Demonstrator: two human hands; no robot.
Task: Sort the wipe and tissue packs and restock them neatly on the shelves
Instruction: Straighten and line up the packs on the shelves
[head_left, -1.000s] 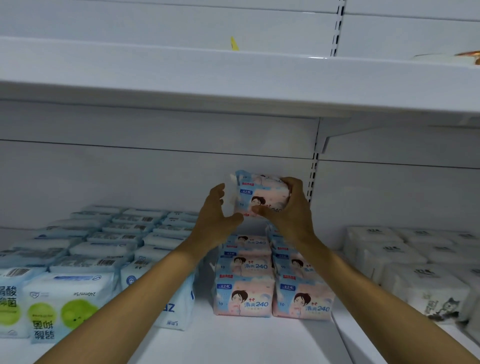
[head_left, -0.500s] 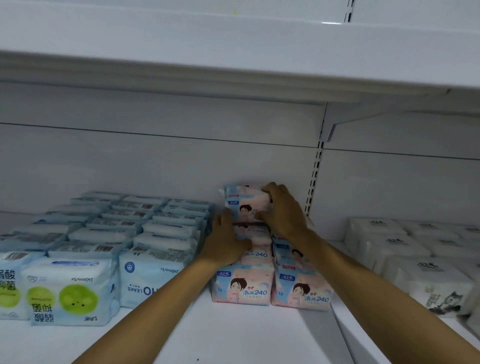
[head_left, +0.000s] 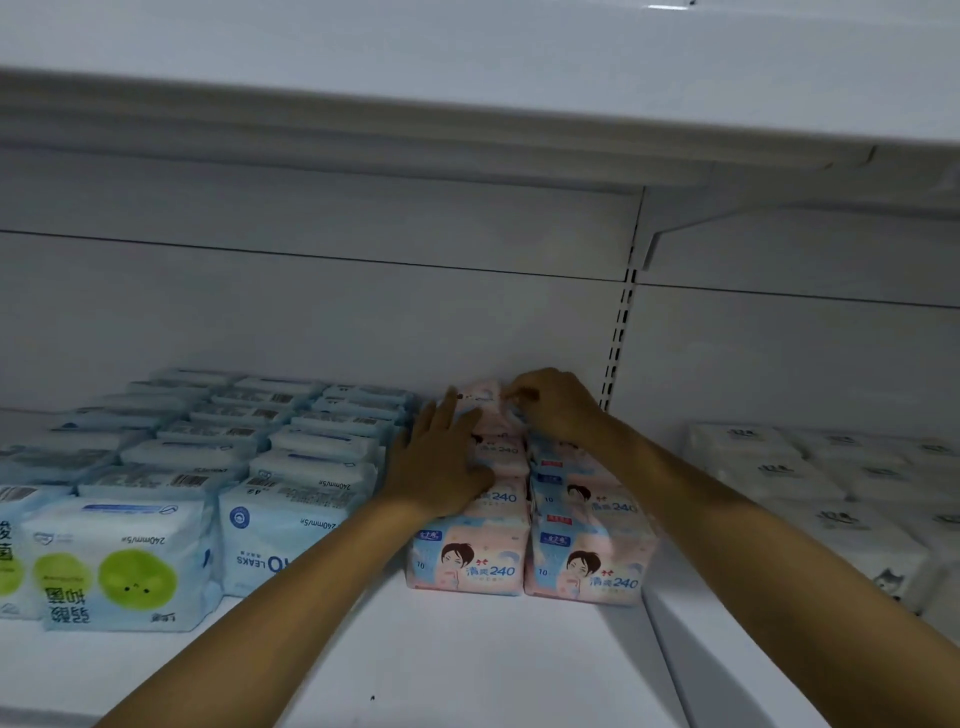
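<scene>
Fingers (head_left: 524, 387) of my right hand (head_left: 558, 408) curl over the top edge of the rear pink pack (head_left: 485, 405) and grip it; this pack sits at the very back of the shelf (head_left: 467, 670), close against the back panel (head_left: 311, 322) and just left of the slotted upright (head_left: 618, 332). I cannot tell whether it rests on the shelf board itself or on a pack beneath it.

My left hand (head_left: 436, 467) holds nothing; its fingers are straight and slightly spread, laid flat against the left side of the pink packs (head_left: 584, 569), with the thumb lying across the top of one of them. The pink packs run from front to back in 2 rows that touch side by side, and each front face shows a drawn head and the figure 240. The pack in my grip belongs to the left row, at its far end.

Left of my left forearm stand the blue packs (head_left: 291, 530) in several rows, just beside the pink ones; the nearest 2 at the far left carry green circles and their print is upside down. On the right, across the shelf joint, lie white tissue packs (head_left: 810, 478), well apart from the pink rows. Overhead runs the upper shelf (head_left: 467, 78), white like the rest.
</scene>
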